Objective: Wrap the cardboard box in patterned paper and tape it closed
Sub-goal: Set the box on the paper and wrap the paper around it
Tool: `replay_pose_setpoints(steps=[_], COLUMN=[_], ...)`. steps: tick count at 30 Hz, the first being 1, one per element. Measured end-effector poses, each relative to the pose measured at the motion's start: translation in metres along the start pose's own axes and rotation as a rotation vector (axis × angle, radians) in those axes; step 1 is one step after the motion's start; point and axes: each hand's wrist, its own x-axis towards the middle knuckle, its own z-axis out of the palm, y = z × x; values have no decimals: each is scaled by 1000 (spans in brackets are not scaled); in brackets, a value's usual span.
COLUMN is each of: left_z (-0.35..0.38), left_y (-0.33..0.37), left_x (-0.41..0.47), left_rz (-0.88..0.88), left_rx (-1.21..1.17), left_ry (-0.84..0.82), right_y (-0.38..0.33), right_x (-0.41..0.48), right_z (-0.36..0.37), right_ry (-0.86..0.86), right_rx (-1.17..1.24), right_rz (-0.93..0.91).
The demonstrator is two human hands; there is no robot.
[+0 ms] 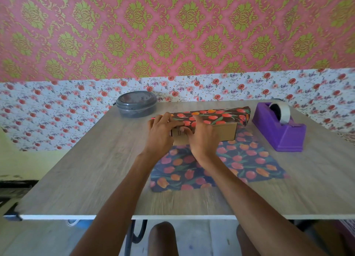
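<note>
Fingers [163,121] of both hands flat, pressing paper [211,115] onto box [222,131], grasping nothing | box mid-table, long axis left-right | loose flap lies toward wearer | right hand [201,138] nearer tape [280,113]
</note>
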Motion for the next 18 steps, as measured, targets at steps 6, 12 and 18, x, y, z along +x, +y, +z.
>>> replay_pose_setpoints(steps=[6, 12, 18], left_z=[-8, -6, -3], left_y=[5, -1, -4], left_x=[4, 3, 2], left_rz=[20, 61, 40], left_rx=[47, 63, 26], left_ry=[-97, -139, -156], right_y=[-4, 3, 7], right_x=[3, 5, 4], right_z=[-2, -11, -12], right_ry=[-21, -100, -96], right_rx=[-168, -31, 74], right_rz=[-48, -44, -70])
